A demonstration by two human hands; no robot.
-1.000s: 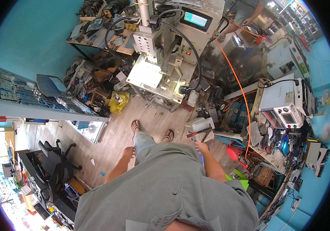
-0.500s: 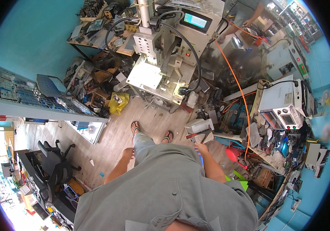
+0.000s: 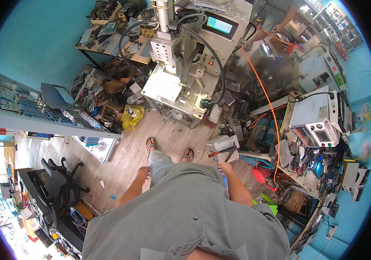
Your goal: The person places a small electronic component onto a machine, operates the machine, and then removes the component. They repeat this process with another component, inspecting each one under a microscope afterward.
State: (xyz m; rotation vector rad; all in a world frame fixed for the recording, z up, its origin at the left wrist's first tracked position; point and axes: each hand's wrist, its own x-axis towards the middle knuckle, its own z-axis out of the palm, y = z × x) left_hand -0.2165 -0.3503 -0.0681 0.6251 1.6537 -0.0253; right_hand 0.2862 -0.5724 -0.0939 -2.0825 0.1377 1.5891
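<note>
The person stands with 2 sandalled feet [image 3: 151,145] on the floor [image 3: 170,136], before a pale press-like machine [image 3: 226,42] with a lit screen [image 3: 218,25]. The left hand [image 3: 143,173] hangs low beside the trouser leg [image 3: 159,161]; I cannot tell if its fingers are wide or narrow. The right hand [image 3: 225,168] is at the other side of the body. Just beside it, a thin blue thing [image 3: 225,179] shows next to the grey shirt [image 3: 172,203]; whether the hand holds it, I cannot tell. Beyond this hand, a red and dark tool [image 3: 221,153] lies across the near side of a white box [image 3: 217,142]. A yellow bag [image 3: 133,118] is left of the machine, an orange cable [image 3: 267,91] at its right.
</note>
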